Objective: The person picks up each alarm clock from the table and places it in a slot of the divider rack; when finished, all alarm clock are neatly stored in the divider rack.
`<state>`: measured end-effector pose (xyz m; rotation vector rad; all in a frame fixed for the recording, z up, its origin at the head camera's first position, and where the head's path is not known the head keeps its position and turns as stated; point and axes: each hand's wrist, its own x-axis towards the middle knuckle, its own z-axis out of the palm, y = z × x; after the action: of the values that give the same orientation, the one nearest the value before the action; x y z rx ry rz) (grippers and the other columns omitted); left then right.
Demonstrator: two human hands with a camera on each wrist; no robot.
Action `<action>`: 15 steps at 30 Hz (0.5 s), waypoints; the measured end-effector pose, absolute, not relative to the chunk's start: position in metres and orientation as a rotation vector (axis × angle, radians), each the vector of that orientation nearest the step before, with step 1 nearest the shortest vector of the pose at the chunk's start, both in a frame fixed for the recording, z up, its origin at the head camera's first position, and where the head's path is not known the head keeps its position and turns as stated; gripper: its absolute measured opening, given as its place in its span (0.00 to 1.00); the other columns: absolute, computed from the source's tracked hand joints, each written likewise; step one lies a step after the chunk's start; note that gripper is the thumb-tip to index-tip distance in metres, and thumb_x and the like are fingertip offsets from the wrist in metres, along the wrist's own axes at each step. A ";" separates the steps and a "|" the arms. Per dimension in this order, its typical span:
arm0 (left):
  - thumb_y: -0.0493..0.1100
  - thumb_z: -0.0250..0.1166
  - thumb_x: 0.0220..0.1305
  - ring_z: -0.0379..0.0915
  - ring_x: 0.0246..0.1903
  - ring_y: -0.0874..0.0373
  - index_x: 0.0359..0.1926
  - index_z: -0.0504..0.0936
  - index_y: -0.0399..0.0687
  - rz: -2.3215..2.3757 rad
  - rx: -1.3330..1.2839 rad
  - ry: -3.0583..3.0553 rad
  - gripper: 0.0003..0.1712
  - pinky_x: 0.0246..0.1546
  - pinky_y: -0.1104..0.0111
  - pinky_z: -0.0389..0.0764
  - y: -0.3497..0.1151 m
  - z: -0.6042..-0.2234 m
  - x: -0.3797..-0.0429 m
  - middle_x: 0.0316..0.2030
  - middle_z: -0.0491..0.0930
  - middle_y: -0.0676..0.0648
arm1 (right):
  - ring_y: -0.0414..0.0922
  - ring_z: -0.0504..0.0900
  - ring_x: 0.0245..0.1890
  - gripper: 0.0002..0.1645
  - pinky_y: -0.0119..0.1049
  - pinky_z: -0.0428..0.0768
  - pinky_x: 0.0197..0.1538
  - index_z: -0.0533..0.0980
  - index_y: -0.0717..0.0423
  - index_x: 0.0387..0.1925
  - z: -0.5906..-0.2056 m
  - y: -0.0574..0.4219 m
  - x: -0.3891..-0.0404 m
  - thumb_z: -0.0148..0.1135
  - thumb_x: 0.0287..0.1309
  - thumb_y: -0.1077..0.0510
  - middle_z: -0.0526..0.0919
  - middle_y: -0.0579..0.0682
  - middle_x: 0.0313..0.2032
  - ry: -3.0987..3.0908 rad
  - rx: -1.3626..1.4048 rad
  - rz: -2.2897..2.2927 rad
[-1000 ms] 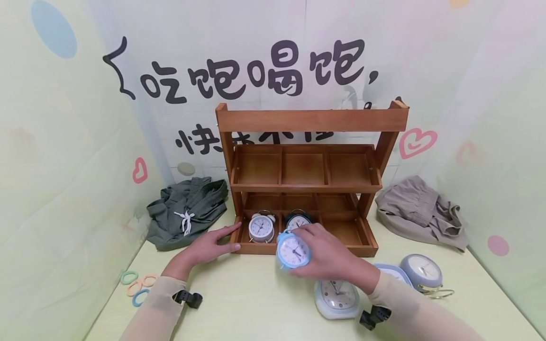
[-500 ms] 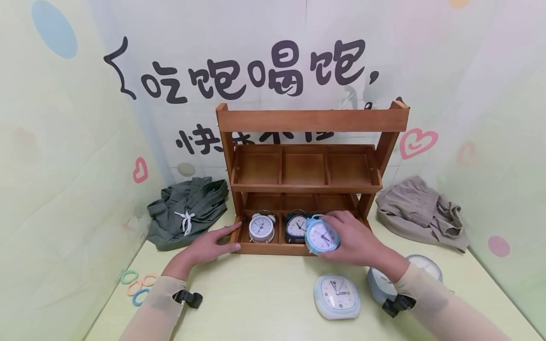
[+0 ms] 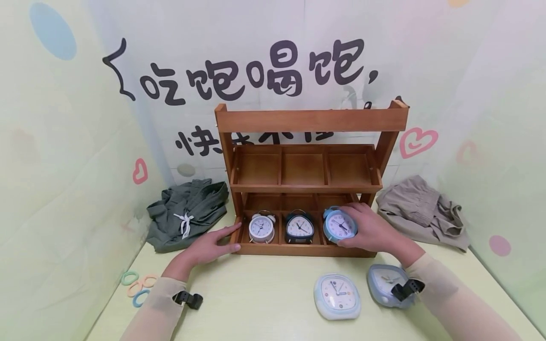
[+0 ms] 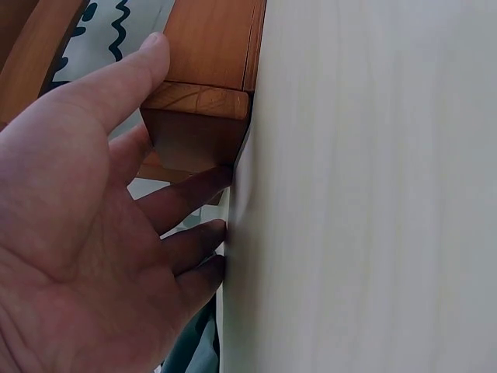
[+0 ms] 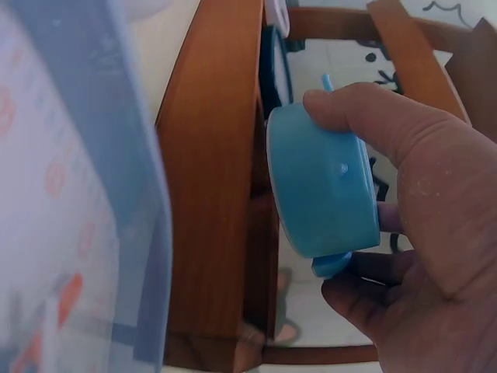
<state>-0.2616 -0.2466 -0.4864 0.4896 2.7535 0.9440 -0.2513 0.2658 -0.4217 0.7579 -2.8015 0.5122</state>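
Note:
My right hand (image 3: 368, 229) grips a light-blue twin-bell alarm clock (image 3: 340, 225) by its side, over the right compartment of the lower tier of a wooden shelf (image 3: 307, 249). The right wrist view shows the thumb on one side of the clock's blue casing (image 5: 322, 183) and fingers at the other. A white twin-bell clock (image 3: 261, 228) stands in the left compartment, a dark rounded-triangle clock (image 3: 299, 228) in the middle one. My left hand (image 3: 209, 246) rests against the shelf's lower left corner (image 4: 198, 116), fingers extended, thumb at its front.
A white-and-pale-blue clock (image 3: 337, 296) and a blue-grey clock (image 3: 386, 284) lie on the table at front right, the latter partly behind my wrist camera. Folded dark green cloth (image 3: 187, 215) and taupe cloth (image 3: 420, 210) flank the shelf. Several coloured rings (image 3: 141, 298) lie left.
My right hand has carried the light-blue clock rightward, from before the middle compartment to the right one, uncovering the dark clock. My left hand has stayed at the shelf's corner.

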 end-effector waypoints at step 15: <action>0.76 0.68 0.72 0.58 0.83 0.35 0.87 0.65 0.76 0.947 0.496 2.751 0.48 0.79 0.33 0.62 -0.246 -0.488 -0.262 0.84 0.64 0.44 | 0.66 0.78 0.64 0.56 0.67 0.82 0.64 0.78 0.63 0.71 -0.432 0.277 -0.270 0.89 0.48 0.37 0.80 0.67 0.66 -2.907 0.745 0.514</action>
<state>-0.2616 -0.2456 -0.4877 0.4956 2.7509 0.9465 -0.2702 0.2770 -0.4321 0.7450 -2.9073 0.5141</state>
